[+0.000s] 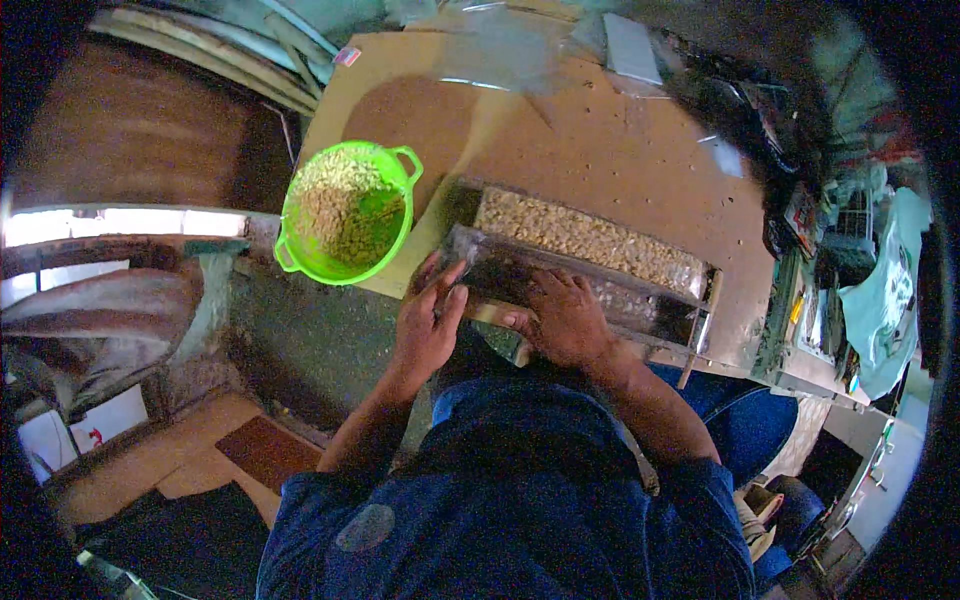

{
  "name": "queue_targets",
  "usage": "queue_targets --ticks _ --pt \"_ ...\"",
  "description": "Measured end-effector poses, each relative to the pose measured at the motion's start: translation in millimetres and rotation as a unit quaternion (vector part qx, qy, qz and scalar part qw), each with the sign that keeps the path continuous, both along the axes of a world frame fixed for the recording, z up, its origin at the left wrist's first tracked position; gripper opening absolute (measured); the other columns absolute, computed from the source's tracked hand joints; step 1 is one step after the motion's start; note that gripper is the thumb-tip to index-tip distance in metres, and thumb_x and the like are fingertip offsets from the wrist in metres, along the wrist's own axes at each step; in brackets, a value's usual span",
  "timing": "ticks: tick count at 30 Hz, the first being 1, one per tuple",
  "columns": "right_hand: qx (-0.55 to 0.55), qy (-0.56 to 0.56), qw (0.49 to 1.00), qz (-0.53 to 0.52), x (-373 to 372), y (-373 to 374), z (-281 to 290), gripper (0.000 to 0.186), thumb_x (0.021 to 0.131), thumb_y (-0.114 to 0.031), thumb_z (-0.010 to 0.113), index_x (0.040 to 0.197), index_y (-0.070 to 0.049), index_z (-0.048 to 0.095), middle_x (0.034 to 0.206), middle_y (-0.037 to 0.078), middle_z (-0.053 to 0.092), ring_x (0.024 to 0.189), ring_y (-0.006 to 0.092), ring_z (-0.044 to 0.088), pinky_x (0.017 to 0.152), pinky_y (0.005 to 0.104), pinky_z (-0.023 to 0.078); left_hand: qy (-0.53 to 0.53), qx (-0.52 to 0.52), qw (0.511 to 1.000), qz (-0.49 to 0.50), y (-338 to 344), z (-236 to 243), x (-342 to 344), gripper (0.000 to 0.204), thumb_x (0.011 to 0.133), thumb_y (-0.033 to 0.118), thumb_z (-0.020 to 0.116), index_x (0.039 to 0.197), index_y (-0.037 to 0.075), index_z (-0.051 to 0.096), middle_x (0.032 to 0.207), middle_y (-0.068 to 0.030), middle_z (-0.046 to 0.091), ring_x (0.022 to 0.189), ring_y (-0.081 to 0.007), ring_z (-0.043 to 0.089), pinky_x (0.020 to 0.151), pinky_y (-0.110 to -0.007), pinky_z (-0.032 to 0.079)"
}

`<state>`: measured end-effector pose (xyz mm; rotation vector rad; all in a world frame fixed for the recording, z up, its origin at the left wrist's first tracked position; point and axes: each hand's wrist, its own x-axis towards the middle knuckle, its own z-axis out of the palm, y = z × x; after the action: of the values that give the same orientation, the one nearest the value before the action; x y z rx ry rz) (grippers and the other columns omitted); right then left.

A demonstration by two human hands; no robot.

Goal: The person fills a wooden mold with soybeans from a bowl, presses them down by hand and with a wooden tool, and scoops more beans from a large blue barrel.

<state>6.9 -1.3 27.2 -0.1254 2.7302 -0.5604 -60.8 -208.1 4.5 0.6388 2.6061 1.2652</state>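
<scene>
Work appears partway along: chunky, pale tan pieces [590,235] fill the far strip of a long, narrow, dark tray [500,258] on the brown tabletop [640,140], while a loose heap [335,205] in the bright green, two-handled plastic basin [382,258] to the left looks unused. The left hand [432,318] has fingers loosely spread, tips at the tray's near left corner. The right hand [568,318] bends its fingers over the tray's near side; whether it grips, I cannot tell.

the view is dim (and grainy), edges bowed.
</scene>
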Motion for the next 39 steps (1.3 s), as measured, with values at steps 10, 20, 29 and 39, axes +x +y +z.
queue_targets --ticks 10,20,29,39 --pt "-0.007 0.03 0.999 -0.032 -7 -9 -5 0.062 0.087 -0.054 0.048 0.123 -0.004 0.053 0.129 0.015 0.049 0.12 0.0347 0.043 0.101 0.0487 0.033 -0.026 0.057 0.998 -0.008 -12 1 -7 0.038 0.09 0.017 0.055 0.125 0.002 0.054 0.119 -0.0204 0.057 0.111 -0.0368 0.055 0.095 -0.04 0.042" --pt "0.054 -0.041 0.998 0.013 -29 -24 -14 0.057 0.086 -0.05 0.051 0.124 -0.007 0.053 0.127 0.015 0.051 0.121 0.0351 0.043 0.102 0.0489 0.033 -0.043 0.064 0.996 -0.033 -16 -1 -9 0.04 0.09 0.016 0.056 0.126 0.0 0.052 0.12 -0.0211 0.057 0.11 -0.037 0.054 0.095 -0.04 0.042" --pt "-0.039 0.055 0.998 0.019 -33 -27 -12 0.049 0.09 -0.046 0.047 0.116 -0.006 0.058 0.125 0.018 0.051 0.117 0.0383 0.045 0.1 0.0509 0.035 -0.046 0.064 0.996 -0.038 -17 -5 -13 0.041 0.09 0.018 0.056 0.127 0.001 0.051 0.118 -0.0216 0.057 0.107 -0.0369 0.054 0.094 -0.042 0.041" --pt "-0.057 0.059 0.995 0.052 -42 -26 -11 0.051 0.091 -0.049 0.043 0.119 -0.009 0.057 0.126 0.019 0.049 0.117 0.0414 0.045 0.1 0.0512 0.035 -0.066 0.05 0.997 0.0 -16 -7 -9 0.038 0.088 0.016 0.057 0.124 0.003 0.053 0.111 -0.0211 0.06 0.101 -0.0392 0.056 0.09 -0.044 0.044"
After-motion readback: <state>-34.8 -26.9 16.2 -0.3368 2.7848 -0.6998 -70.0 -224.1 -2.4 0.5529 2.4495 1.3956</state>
